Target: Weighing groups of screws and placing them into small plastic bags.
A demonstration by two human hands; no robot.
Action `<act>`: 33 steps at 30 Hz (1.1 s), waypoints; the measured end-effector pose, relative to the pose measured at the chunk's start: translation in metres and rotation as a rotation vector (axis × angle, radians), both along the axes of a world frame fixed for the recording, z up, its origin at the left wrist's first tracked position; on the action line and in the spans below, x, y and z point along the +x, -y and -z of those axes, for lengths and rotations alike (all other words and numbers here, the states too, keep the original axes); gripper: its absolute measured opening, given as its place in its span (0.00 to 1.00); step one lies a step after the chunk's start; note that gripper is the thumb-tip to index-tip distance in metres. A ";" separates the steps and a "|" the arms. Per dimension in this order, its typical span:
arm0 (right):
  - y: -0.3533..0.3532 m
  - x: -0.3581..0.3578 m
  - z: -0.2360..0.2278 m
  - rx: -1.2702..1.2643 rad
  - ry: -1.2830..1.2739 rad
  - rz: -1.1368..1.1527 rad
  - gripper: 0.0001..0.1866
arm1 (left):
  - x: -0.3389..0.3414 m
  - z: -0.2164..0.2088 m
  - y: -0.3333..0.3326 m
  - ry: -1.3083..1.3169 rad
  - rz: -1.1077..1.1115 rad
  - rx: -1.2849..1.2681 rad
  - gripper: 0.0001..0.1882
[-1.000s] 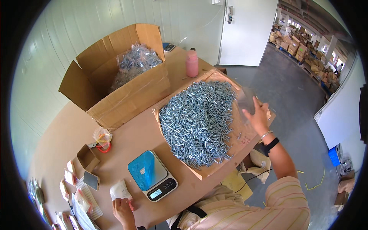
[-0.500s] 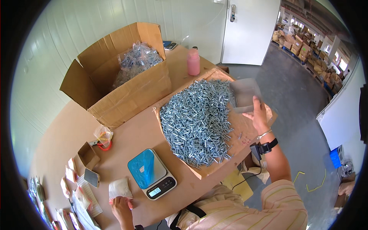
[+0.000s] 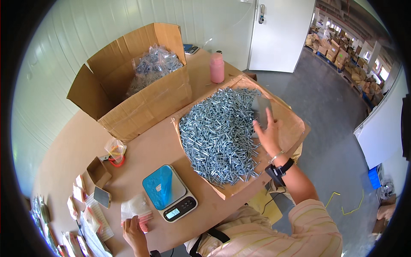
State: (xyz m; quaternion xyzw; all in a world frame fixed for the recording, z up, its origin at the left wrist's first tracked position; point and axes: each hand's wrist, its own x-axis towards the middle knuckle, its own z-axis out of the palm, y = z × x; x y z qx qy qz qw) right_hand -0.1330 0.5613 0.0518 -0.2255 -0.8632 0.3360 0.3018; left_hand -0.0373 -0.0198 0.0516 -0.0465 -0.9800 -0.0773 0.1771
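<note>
A wide heap of silvery screws (image 3: 218,132) lies on a flattened cardboard tray (image 3: 280,141). At the heap's right edge my right hand (image 3: 269,135) grips a translucent plastic box (image 3: 260,112), tilted against the screws. The box is partly hidden behind my fingers. On the near left, my left hand (image 3: 134,234) has its bent fingers pinched at the red edge of a stack of clear plastic bags (image 3: 136,207). Just right of the bags stands a digital scale (image 3: 172,192) with a blue sheet on its plate.
A big open carton (image 3: 145,105) with bagged screws fills the back left. Behind the heap stands a pink bottle (image 3: 217,70). Red-handled scissors (image 3: 117,161), a small open carton (image 3: 98,171) and a phone (image 3: 102,197) lie on the left.
My right hand and the plastic box have moved left and turned, with the box now against the screws. My left hand stays at the bags, which have shifted slightly.
</note>
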 end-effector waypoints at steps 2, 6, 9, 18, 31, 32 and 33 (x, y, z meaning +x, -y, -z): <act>-0.002 0.001 -0.008 -0.434 -0.141 0.023 0.46 | -0.003 -0.003 -0.003 -0.077 0.003 0.010 0.08; -0.037 0.021 -0.008 -0.708 -0.258 0.132 0.41 | -0.003 -0.006 -0.001 -0.107 -0.017 0.035 0.09; -0.033 0.035 -0.034 -0.737 -0.343 0.080 0.39 | 0.000 -0.008 0.003 -0.127 0.001 0.033 0.11; 0.003 0.000 -0.041 -1.260 -0.094 -0.307 0.34 | 0.011 -0.023 -0.005 -0.169 -0.070 0.272 0.06; 0.218 -0.060 -0.033 -0.882 0.606 -0.966 0.32 | 0.044 -0.053 -0.038 -0.122 0.213 0.313 0.05; 0.213 -0.062 -0.029 -0.464 0.345 -0.993 0.31 | 0.048 -0.053 -0.038 -0.075 0.191 0.314 0.05; 0.209 -0.064 -0.024 -0.051 0.082 -0.994 0.31 | 0.051 -0.053 -0.037 -0.067 0.173 0.312 0.05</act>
